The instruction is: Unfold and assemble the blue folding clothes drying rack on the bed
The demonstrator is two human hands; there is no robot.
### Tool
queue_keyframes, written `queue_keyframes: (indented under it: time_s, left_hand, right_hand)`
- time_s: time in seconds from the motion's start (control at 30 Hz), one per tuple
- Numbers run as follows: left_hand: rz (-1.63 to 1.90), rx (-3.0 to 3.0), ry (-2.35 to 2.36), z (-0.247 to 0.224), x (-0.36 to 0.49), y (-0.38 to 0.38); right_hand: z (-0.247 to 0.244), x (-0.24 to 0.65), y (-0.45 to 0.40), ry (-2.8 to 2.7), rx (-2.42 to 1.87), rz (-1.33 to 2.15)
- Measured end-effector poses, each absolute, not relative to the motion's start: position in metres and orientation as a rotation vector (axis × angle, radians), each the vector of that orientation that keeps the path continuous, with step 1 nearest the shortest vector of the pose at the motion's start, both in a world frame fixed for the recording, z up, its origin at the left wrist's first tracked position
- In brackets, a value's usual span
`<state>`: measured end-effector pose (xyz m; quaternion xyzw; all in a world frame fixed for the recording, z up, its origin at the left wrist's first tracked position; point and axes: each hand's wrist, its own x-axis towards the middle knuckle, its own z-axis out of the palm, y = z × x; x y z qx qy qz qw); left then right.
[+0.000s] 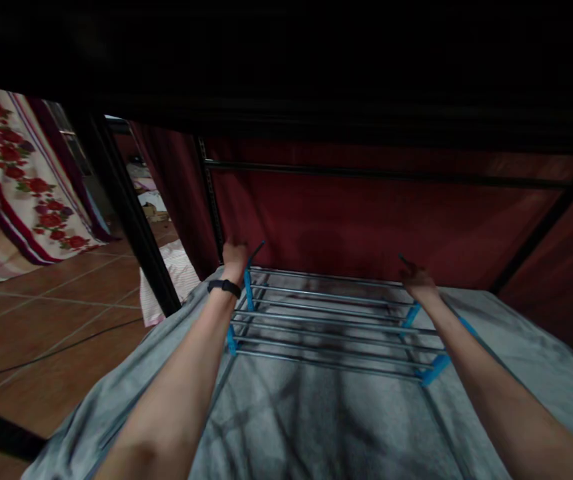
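Observation:
A small rack point(316, 319) of grey metal tubes with blue plastic joints lies on the grey-sheeted bed in front of me. My left hand point(235, 257), with a dark band on its wrist, is at the rack's far left corner, beside a blue joint point(249, 288) and a short dark tube point(256, 253) that slants up from it. Its fingers are blurred, so their grip is unclear. At the far right corner, my right hand point(419, 280) has its fingers closed around another dark tube point(403, 259), whose tip sticks out past them. My right forearm partly covers the rack's right end.
A dark bunk frame point(286, 87) hangs low overhead, with a black post point(131, 213) at the left. Behind the rack are a crossbar point(366, 173) and a red curtain point(326, 220). A cable point(66, 348) crosses the tiled floor near a flowered cloth point(31, 180).

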<state>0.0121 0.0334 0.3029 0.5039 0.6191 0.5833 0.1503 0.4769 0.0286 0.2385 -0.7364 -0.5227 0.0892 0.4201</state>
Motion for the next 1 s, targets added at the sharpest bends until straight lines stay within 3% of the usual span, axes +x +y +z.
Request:
queue_keyframes:
  time_s: [0.1,0.23,0.37,0.6,1.0]
  left_hand:
    - [2.039,1.368,1.632,0.271,0.041,-0.017]
    - [2.047,1.452,1.832,0.181,0.052,-0.099]
    - [1.984,1.13,2.117,0.122,0.022,-0.115]
    - [1.77,1.249,1.897,0.138,-0.014,-0.064]
    - [1.81,1.283,1.93,0.137,-0.014,-0.059]
  right_hand:
    - [0.223,0.413,0.007,-1.654,-1.595,0.207]
    - [0.188,0.345,-0.043,-2.194,-1.255,0.213]
    - [0.173,0.33,-0.07,-2.354,-1.265,0.158]
    - [0.179,0.334,-0.063,-2.368,-1.174,0.033]
    - [0.187,0.333,-0.067,-2.39,-1.217,0.026]
